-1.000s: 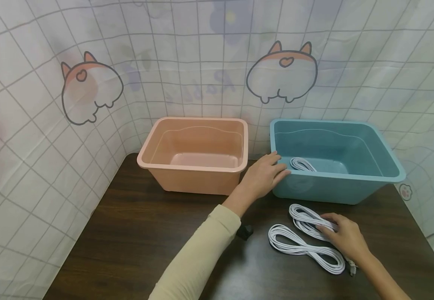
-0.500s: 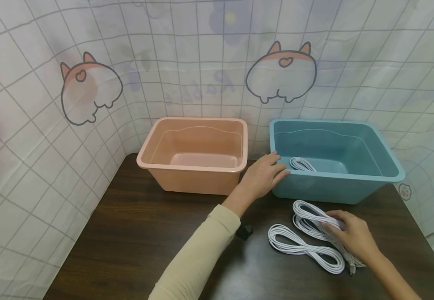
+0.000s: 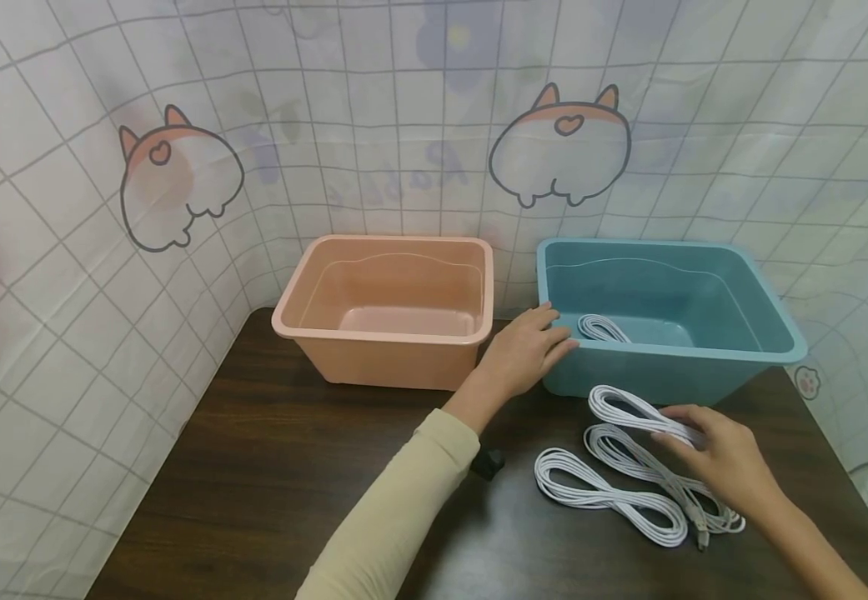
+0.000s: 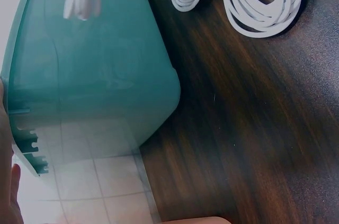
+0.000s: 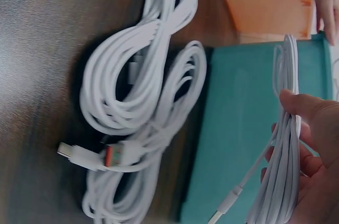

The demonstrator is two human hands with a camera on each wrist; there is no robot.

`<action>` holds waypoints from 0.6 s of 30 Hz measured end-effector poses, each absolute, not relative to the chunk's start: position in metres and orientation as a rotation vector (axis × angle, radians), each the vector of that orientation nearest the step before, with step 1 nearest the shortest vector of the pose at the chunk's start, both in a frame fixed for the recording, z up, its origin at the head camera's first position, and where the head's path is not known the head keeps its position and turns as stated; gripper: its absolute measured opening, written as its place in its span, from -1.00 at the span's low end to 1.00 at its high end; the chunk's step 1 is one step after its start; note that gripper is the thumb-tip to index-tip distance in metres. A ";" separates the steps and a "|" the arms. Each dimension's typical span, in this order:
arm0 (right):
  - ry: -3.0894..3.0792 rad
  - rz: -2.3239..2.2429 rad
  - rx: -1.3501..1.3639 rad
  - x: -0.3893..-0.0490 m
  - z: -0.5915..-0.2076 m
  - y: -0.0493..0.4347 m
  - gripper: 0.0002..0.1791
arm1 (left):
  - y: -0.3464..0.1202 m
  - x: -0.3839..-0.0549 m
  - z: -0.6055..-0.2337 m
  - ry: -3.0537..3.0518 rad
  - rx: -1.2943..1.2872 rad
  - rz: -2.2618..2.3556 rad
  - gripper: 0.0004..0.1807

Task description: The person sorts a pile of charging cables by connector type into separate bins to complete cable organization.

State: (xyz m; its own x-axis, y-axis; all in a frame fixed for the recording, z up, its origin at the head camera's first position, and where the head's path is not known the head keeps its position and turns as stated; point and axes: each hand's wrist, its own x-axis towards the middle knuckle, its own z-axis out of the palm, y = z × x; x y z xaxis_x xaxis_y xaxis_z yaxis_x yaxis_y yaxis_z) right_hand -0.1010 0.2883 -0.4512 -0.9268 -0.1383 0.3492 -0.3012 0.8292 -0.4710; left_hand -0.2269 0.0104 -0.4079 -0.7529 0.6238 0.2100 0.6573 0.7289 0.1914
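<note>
My right hand [image 3: 734, 458] pinches a bundled white USB cable [image 3: 621, 408], raised off the table in front of the blue bin [image 3: 674, 375]. In the right wrist view, thumb and fingers close round the middle of the held cable [image 5: 278, 176], and one metal-tipped plug [image 5: 228, 203] dangles from it. Two more bundled white cables lie on the table: one [image 3: 617, 450] below the held bundle, the other [image 3: 591, 498] to its left. My left hand [image 3: 519, 354] rests on the bin's front left corner, fingers laid over the rim. Inside the bin sits another coiled cable [image 3: 603, 327].
A peach bin [image 3: 384, 362] stands left of the blue one, both near the patterned cloth backdrop [image 3: 403, 150]. A small black object [image 3: 488, 463] lies partly behind my left sleeve on the dark wooden table [image 3: 268, 475].
My right hand has lifted the cable bundle up off the other one and drawn it slightly right and toward the blue bin. The left hand stays on the rim.
</note>
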 end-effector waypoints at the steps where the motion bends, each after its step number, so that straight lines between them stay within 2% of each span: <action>1: -2.705 0.760 0.340 -0.101 -0.449 0.289 -0.63 | 0.010 -0.227 -0.408 -2.799 -1.043 -0.387 -0.57; 18: -2.651 0.734 0.399 -0.108 -0.406 0.292 -0.64 | 0.011 -0.226 -0.406 -2.815 -1.038 -0.403 -0.55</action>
